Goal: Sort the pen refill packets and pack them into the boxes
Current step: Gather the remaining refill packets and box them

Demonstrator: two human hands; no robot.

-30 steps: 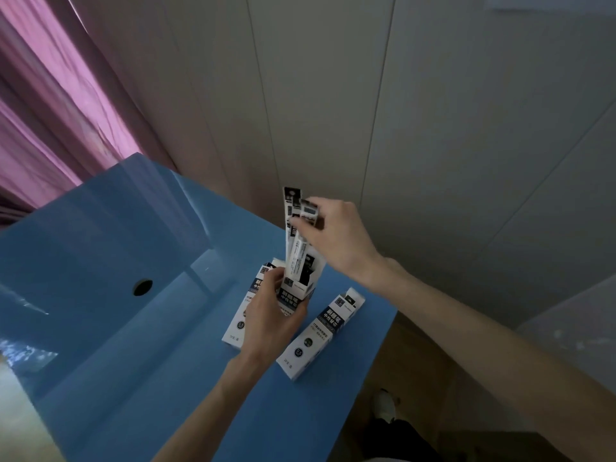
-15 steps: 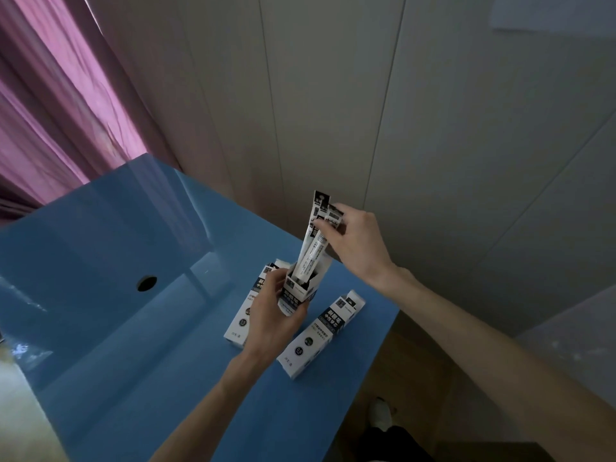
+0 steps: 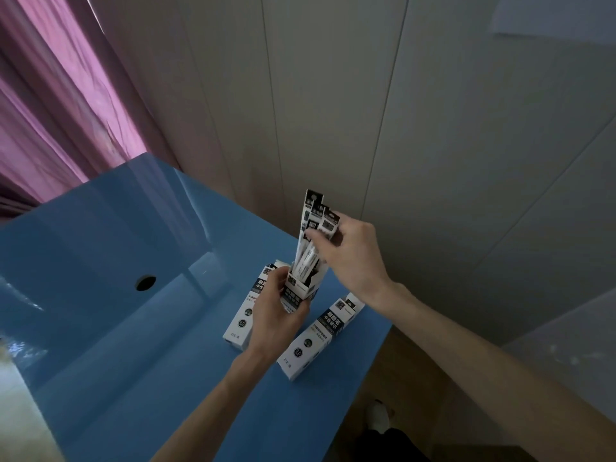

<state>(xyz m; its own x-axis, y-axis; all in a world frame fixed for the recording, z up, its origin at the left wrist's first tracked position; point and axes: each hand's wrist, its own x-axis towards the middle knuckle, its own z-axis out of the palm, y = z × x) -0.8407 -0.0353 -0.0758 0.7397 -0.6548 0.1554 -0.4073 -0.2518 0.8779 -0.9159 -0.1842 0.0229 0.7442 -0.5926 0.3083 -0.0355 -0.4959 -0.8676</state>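
three boxes (image 3: 301, 296), perhaps three refill packets (image 3: 311, 225)

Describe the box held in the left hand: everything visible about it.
The held box is a slim white carton, cardboard by its look, with a dark printed band. The left hand grips its lower part and holds it upright above the blue table. Its top is open, and the refill packets stand in it, sticking well out. The right hand pinches their upper ends.
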